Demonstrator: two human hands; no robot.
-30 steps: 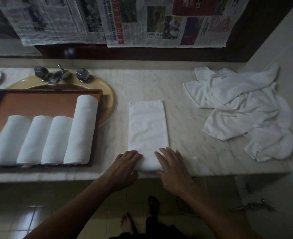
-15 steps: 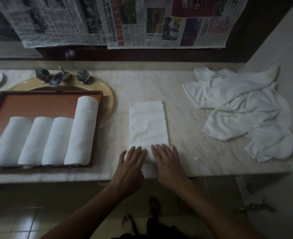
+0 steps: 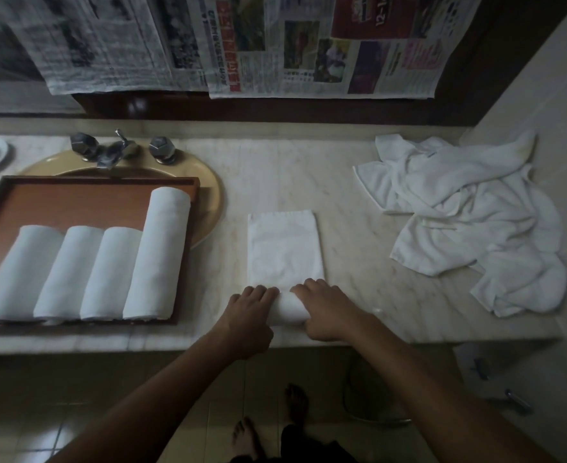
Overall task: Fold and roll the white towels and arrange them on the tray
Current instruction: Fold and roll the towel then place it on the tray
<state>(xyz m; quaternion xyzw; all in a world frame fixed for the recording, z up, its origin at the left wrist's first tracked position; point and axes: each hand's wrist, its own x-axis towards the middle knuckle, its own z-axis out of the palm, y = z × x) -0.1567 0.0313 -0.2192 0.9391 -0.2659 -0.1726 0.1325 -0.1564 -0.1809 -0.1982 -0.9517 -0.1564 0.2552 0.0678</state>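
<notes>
Right of the tray (image 3: 75, 205), the left hand (image 3: 249, 312) and right hand (image 3: 328, 310) each curl their grip over the rolled near end of the folded towel (image 3: 283, 248). Four rolled towels (image 3: 90, 272) lie in the tray.

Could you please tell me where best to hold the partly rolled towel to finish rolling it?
Grip the thick rolled end of the partly rolled towel, coming from the near edge of the counter, with left hand and right hand curled over its two ends. The flat part lies away from you, so it probably rolls forward evenly.
</notes>
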